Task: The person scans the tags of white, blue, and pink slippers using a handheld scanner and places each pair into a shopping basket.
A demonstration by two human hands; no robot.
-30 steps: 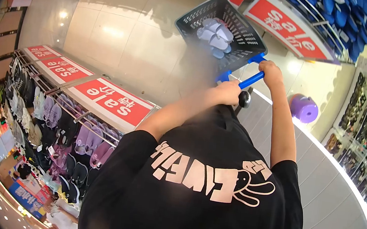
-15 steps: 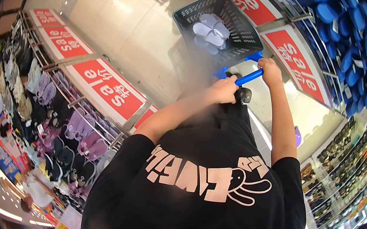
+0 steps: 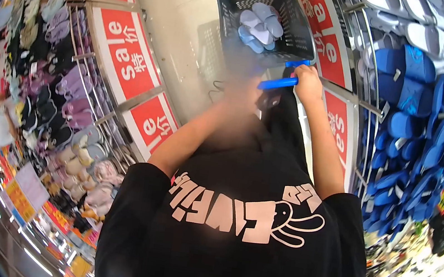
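A dark plastic basket cart [image 3: 295, 47] stands at the top centre, holding several pale lilac and blue slippers [image 3: 261, 25]. Its blue handle [image 3: 278, 84] runs toward my body. My right hand [image 3: 308, 85] is wrapped round the right end of this handle. At the handle's left end is my left hand [image 3: 245, 91], largely hidden by a blurry smear, so its fingers cannot be made out.
Racks of purple, black and pale shoes [image 3: 80, 86] line the left side. On the right hang blue slippers [image 3: 403, 123] and white ones [image 3: 431, 40]. Red sale signs [image 3: 127, 50] edge both racks, with pale floor [image 3: 176, 37] between them.
The view has turned, and the blue slipper rack on the right now looks larger and nearer. The basket sits slightly higher in view. My left hand has become blurred.
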